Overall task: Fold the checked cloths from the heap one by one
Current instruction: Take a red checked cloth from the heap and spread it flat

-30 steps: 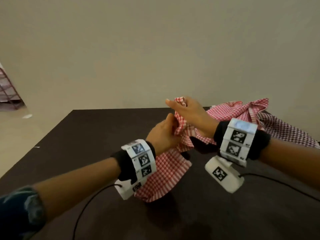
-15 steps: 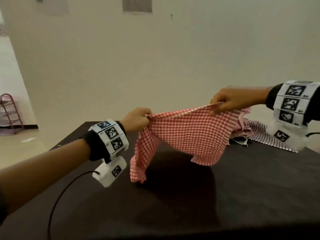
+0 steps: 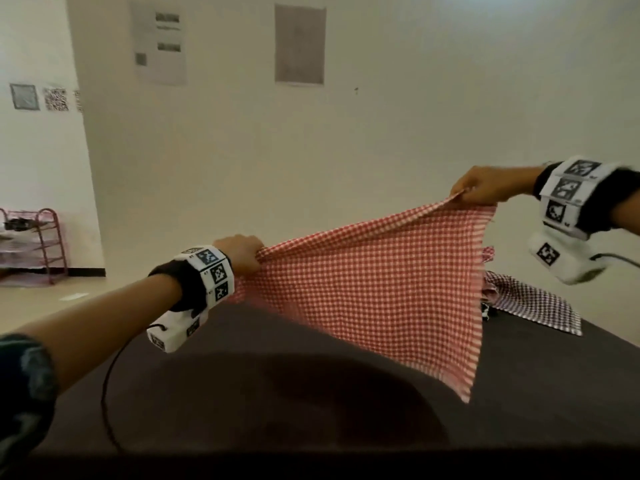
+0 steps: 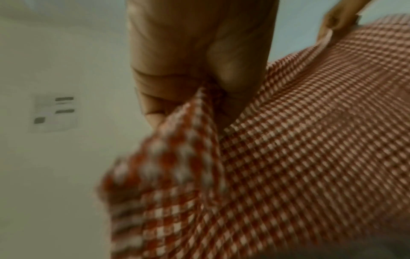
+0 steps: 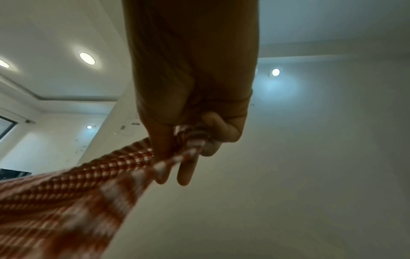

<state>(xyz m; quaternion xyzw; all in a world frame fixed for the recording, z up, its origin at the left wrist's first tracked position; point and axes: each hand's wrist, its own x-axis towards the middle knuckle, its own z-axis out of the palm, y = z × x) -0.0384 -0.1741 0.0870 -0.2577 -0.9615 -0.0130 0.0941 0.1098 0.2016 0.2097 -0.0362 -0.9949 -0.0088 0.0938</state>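
Pinching the red checked cloth [image 3: 374, 282] by its two top corners, left hand [image 3: 239, 252] and right hand [image 3: 485, 185] each in a tight grip, I judged it light and limp above the desk [image 3: 277, 393].

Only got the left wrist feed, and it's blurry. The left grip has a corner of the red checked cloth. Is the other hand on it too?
Observer: Yes. The right hand pinches the opposite top corner of the red checked cloth, held higher than the left hand.
Operator: Is the cloth clear of the table?
Observer: In the head view it hangs spread above the dark table; its lowest corner points down at the right, and I cannot tell whether it touches.
Operator: Anything left in the heap?
Observer: Yes, a dark checked cloth lies on the table behind the spread one, at the right.
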